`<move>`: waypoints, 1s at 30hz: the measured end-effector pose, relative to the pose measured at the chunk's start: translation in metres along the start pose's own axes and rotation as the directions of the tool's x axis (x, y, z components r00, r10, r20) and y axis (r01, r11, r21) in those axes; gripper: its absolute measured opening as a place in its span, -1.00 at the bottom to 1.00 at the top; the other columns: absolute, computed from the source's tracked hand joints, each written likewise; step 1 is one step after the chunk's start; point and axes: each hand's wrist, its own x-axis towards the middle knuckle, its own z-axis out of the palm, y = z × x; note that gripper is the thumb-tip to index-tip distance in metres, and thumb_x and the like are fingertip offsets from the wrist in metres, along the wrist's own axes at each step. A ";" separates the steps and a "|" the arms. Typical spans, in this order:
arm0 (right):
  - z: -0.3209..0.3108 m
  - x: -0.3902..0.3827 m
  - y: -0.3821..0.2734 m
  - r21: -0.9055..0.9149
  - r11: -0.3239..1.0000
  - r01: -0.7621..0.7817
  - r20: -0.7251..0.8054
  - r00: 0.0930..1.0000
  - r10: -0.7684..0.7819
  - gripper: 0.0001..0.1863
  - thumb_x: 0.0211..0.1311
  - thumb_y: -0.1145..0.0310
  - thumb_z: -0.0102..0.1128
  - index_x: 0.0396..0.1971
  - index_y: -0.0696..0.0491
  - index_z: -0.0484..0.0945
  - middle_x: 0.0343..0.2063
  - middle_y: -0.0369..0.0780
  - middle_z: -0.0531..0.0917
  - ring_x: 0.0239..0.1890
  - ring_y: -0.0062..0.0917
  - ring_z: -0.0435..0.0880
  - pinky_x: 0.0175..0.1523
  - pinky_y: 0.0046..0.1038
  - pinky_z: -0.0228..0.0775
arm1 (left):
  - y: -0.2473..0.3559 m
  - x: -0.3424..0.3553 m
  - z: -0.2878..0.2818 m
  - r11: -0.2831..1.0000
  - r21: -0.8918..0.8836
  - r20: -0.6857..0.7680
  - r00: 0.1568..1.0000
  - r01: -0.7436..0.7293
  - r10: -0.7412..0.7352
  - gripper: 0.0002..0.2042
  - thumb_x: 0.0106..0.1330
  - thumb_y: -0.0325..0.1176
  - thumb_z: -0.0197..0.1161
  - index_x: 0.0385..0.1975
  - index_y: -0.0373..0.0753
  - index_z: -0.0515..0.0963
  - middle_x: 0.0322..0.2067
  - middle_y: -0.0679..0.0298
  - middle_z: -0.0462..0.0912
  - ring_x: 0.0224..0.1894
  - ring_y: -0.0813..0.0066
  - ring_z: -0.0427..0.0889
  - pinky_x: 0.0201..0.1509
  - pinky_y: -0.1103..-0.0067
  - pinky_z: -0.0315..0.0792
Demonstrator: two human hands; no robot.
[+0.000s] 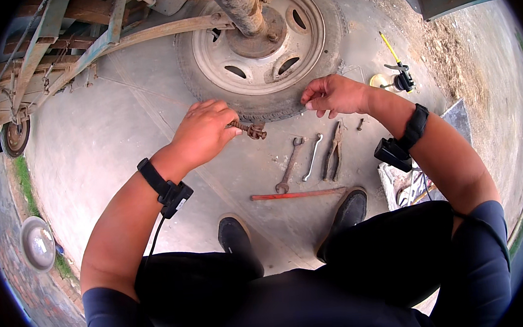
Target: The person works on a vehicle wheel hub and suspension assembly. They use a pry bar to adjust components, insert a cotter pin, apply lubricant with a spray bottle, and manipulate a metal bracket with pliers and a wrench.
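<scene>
A rusty bolt with a clamp (256, 131) is being pinched between the thumb and curled fingers of the left hand (205, 131); its free end is being pointed toward the right hand (335, 96). The right hand is being held half-curled beside the edge of the tyre (192, 64); whether anything is being pinched there, or the tyre touched, cannot be told.

Between the hands and the body, two wrenches (289, 166), one pair of pliers (332, 153) and one small bolt (360, 124) are being kept in a row, with one red bar (294, 194) being laid nearer the feet. One oil can (402, 80) is being left beyond the right wrist.

Forward movement is being bounded by the tyre. Left of the left hand, room is being given by the concrete floor (95, 158), edged by grass (25, 188).
</scene>
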 end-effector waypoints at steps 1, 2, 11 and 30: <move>-0.003 -0.004 0.004 -0.025 1.000 -0.018 0.014 1.000 0.018 -0.72 0.34 0.26 0.30 -0.02 0.01 0.62 -0.25 -0.35 0.67 -0.28 -0.62 0.67 -0.21 -0.46 0.57 | 0.000 0.000 0.003 1.000 0.000 0.012 1.000 0.008 -0.008 -0.83 0.26 -0.29 0.38 -0.23 -0.18 0.60 -0.24 0.22 0.59 -0.04 0.15 0.55 0.14 0.28 0.37; -0.005 -0.008 0.009 -0.070 0.997 -0.041 0.018 0.999 0.042 -0.72 0.33 0.25 0.31 -0.03 0.01 0.63 -0.25 -0.34 0.68 -0.27 -0.61 0.67 -0.20 -0.46 0.57 | 0.000 -0.001 0.006 1.000 0.001 0.024 1.000 0.016 -0.016 -0.83 0.26 -0.29 0.38 -0.23 -0.18 0.60 -0.24 0.22 0.59 -0.04 0.15 0.55 0.15 0.28 0.37; 0.011 -0.029 0.043 -0.668 0.733 0.128 0.121 0.991 -0.062 -0.67 0.22 0.18 0.30 -0.08 0.01 0.69 -0.17 -0.19 0.77 -0.09 -0.25 0.72 0.06 -0.26 0.52 | 0.000 0.016 0.007 1.000 0.002 0.006 1.000 0.015 -0.015 -0.83 0.28 -0.31 0.36 -0.23 -0.20 0.60 -0.22 0.19 0.59 -0.04 0.11 0.54 0.15 0.28 0.37; 0.185 0.010 0.072 -0.176 0.861 -0.477 -0.409 0.831 0.376 -0.51 0.31 -0.09 0.25 -0.22 0.11 0.76 -0.21 -0.06 0.77 -0.09 -0.18 0.76 -0.01 -0.23 0.61 | -0.006 0.063 0.001 0.999 -0.032 -0.071 0.997 0.025 -0.027 -0.78 0.35 -0.23 0.31 -0.17 -0.23 0.63 -0.21 0.16 0.63 -0.04 0.07 0.56 0.09 0.27 0.40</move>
